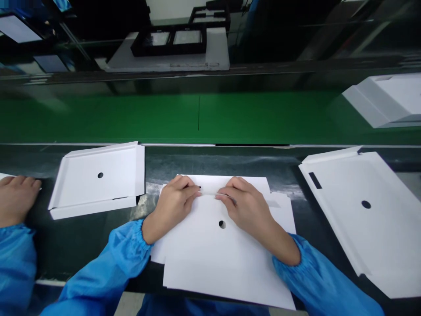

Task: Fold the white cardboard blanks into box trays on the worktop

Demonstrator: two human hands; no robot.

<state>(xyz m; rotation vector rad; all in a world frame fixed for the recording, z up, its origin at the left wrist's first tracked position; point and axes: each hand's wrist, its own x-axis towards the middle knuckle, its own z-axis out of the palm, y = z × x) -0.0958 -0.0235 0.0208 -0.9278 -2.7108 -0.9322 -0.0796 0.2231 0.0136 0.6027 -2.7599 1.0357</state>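
Note:
A white cardboard sheet [204,245] with a small round hole lies in front of me, on top of another white piece whose edges stick out at the sides. Near its far edge, my left hand [177,197] pinches a raised fold between thumb and fingers. My right hand [245,202] grips the same fold a little to the right, thumb towards me. Both hands are closed on the cardboard, and a gap separates them. The far flap [226,181] shows just beyond my fingers.
To the left sits a shallow folded white tray [85,175]; another person's hand [18,197] rests at the far left. A partly folded white sheet [391,219] lies right. Across the green belt [158,114] stand dark frames [171,39]; a white box [391,98] is at the right.

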